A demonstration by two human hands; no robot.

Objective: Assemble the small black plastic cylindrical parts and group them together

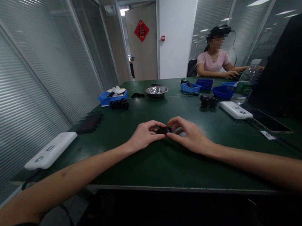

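Note:
Between my two hands is a small, rounded, glossy black part [164, 130], just above or on the dark green table [137, 168]; its exact kind does not show. My left hand [144, 135] pinches its left end between thumb and fingers. From the other side, the thumb and curled fingers of my right hand [188, 134] close on its right end. Something pale, too small to name, shows under the right fingers. Both forearms reach in over the near table edge.
Behind my hands stand a metal bowl [157, 91], a filled blue basket [112, 97] and black parts [208, 101]. White power banks [50, 151] lie left and right. A bottle [245, 84] and a phone [269, 120] are rightward. A person [214, 61] sits at the far right.

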